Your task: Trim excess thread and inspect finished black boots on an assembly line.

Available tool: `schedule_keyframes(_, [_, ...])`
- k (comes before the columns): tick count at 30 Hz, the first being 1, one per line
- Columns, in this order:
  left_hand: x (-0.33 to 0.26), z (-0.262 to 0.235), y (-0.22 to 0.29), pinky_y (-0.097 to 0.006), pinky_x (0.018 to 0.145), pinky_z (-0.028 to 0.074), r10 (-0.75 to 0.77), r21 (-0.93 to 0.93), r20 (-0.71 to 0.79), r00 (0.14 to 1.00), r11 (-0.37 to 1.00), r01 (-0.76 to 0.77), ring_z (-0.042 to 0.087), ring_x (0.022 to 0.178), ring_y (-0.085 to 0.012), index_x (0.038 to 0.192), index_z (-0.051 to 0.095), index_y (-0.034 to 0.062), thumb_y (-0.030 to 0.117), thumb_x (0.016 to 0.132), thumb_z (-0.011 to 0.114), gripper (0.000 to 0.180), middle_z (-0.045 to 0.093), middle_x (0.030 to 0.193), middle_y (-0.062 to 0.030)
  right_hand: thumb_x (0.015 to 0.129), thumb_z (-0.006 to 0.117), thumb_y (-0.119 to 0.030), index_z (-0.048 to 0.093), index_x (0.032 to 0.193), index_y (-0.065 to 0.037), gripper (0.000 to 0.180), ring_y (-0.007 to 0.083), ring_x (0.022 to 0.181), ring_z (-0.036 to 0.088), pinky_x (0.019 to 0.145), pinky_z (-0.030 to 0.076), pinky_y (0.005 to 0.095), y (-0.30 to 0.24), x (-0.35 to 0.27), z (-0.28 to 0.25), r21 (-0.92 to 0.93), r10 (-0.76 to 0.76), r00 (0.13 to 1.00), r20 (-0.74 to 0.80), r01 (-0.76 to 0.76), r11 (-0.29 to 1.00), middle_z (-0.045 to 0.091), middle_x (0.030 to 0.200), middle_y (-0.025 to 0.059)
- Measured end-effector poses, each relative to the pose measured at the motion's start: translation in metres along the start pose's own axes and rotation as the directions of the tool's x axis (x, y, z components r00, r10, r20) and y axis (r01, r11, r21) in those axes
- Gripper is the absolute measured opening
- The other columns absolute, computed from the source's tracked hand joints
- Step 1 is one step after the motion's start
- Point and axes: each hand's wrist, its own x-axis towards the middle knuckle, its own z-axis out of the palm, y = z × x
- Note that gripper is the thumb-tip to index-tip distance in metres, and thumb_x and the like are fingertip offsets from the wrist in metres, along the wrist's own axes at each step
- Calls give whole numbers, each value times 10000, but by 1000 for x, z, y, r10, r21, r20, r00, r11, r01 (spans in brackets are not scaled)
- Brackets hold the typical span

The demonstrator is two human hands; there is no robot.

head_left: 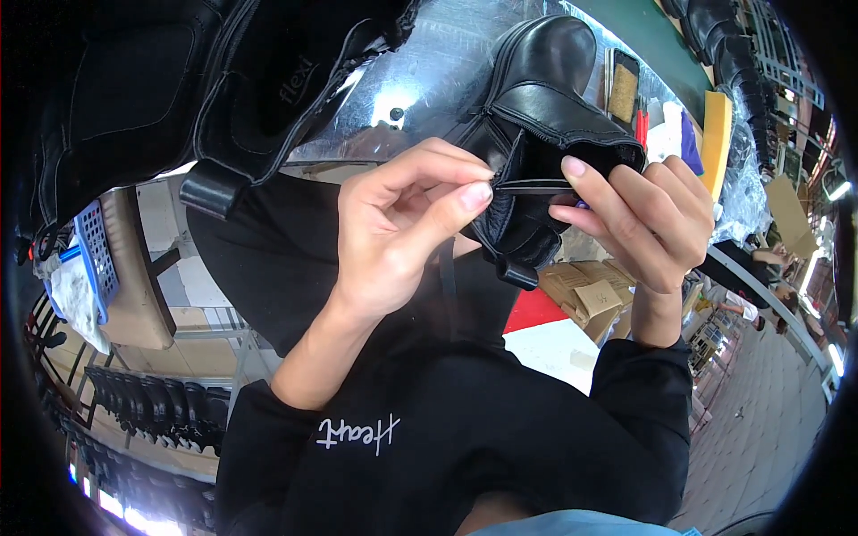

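A black leather boot (545, 62) with a zipper along its side lies tilted on the shiny metal tabletop, its opening turned toward me. My left hand (407, 223) pinches thumb and forefinger together at the boot's edge; whatever is between the fingertips is too small to make out. From the fingers of my right hand (648, 210) a slim dark tool (536, 187) with light edges reaches across the boot opening to the left fingertips. A speck of purple shows at its grip, and its exact kind is unclear. The boot's black pull tab (517, 273) hangs toward me.
Another black boot (241, 98) looms large at the upper left, near the camera. Right of the worked boot lie a brush-like block (624, 89), a yellow strip (715, 147) and clear plastic wrap (746, 179). A blue basket (96, 259) and racked boots (161, 402) stand left.
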Motion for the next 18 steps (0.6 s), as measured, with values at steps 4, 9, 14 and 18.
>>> schedule_keyframes(4, [0,0,0,-229,806,488,-5,-4,-4,1000,1000,5,632,892,-104,1029,696,-69,-68,899,664,134,676,1031,-116,654,853,-299,789,1052,-113,444,92,553,408,481,303,266,-2,1,0,-14,-8,1000,6,8,1000,519,752,-35])
schedule_keyframes(9, [0,1,2,-231,804,492,-13,-3,-9,1000,1000,13,632,887,-104,1020,694,-71,-68,901,661,124,677,1014,-109,653,857,-299,789,1046,-106,443,97,552,416,480,307,269,-1,-1,3,-20,-15,1000,-11,14,1000,521,755,-31])
schedule_keyframes(14, [-2,12,17,-237,773,505,6,120,-36,999,993,-1,641,873,-106,1004,690,-71,-65,902,664,106,678,1004,-106,764,848,-341,749,1076,-11,465,133,643,535,518,399,238,-1,-28,13,42,293,879,-375,-299,953,563,801,25])
schedule_keyframes(18, [-20,22,37,-296,735,515,475,694,109,873,593,-409,644,787,-218,950,671,-67,-46,857,682,96,656,927,-123,992,631,-326,646,1226,4,405,70,719,484,614,403,198,-3,-71,65,719,883,192,-429,-519,463,591,959,40])
